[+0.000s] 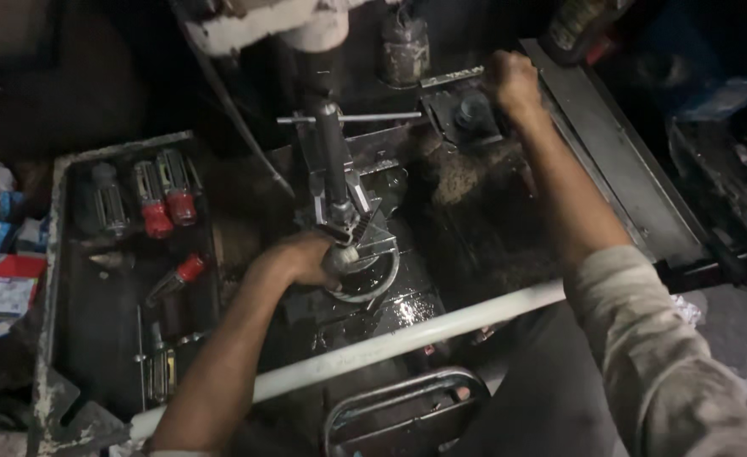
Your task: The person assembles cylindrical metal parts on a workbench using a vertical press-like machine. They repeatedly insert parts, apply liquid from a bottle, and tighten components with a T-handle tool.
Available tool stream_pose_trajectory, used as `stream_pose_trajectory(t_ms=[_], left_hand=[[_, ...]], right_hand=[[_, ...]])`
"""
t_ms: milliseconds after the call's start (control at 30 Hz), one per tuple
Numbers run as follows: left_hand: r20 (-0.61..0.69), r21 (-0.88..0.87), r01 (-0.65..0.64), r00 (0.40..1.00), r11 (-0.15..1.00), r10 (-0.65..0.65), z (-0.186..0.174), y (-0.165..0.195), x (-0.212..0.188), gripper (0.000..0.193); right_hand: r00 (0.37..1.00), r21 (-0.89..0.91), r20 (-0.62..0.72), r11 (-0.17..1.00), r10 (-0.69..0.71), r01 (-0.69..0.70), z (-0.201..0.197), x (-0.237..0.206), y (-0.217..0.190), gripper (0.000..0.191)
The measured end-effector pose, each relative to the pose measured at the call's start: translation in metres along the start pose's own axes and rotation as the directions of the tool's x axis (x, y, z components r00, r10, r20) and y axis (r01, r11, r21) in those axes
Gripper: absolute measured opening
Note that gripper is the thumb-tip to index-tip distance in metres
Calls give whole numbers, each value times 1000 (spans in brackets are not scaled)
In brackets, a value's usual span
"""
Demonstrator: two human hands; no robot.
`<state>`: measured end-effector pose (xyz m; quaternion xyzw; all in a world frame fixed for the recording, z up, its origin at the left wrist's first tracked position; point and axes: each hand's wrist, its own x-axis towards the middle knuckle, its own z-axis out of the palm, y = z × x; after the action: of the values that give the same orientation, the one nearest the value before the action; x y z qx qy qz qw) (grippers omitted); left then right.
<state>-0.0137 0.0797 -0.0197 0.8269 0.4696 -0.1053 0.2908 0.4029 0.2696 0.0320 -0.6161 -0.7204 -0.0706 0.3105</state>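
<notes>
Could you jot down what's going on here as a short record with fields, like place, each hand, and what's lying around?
Place: dark, oily metal workbench seen from above
Left hand: left hand grips a small round metal part under the machine's vertical spindle
Right hand: right hand rests on a dark block at the back of the bench
In front: white pipe lying across, above the left forearm
Left side: tray holding red-handled tools
Back: grimy metal can
</notes>
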Motion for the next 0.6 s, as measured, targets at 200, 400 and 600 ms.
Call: stream_pose_trajectory(t_ms=[200, 400, 600], left_hand=[[110, 78, -23, 994, 997, 14, -7, -2, -4, 47], [216, 45, 125, 967, 991, -131, 16, -25, 11, 34], [82, 2, 11, 997, 1000, -11, 34, -62, 23, 76]], right_hand=[[965, -214, 215, 971, 150, -103, 21, 36, 3, 54], [992, 21, 108, 997, 67, -70, 3, 7, 11, 51], [971, -171, -136, 970, -197, 173, -132, -144, 39, 43]])
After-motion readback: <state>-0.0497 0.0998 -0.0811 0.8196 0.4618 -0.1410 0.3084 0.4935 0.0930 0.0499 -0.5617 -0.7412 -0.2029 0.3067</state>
